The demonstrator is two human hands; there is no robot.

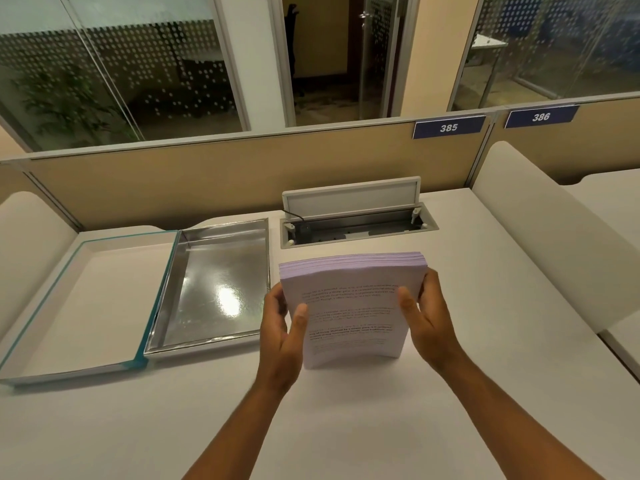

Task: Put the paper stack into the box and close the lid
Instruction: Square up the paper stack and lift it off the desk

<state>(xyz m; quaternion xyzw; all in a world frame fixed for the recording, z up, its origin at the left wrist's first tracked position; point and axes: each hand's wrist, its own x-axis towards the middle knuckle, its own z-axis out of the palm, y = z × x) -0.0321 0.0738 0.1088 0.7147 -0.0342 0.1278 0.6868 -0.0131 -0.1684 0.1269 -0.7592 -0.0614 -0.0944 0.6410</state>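
A thick stack of printed paper (353, 299) stands on its lower edge on the white desk, tilted back toward me. My left hand (280, 327) grips its left side and my right hand (426, 317) grips its right side, thumbs on the printed face. To the left lies the open box (166, 306): a shiny silver tray with nothing in it. Its white lid (83, 299) with teal edges is hinged open flat further left.
A desk cable hatch (356, 220) with a raised flap sits just behind the paper. Tan partition panels run along the back, with labels 385 and 386. White curved dividers (540, 230) flank the desk on both sides.
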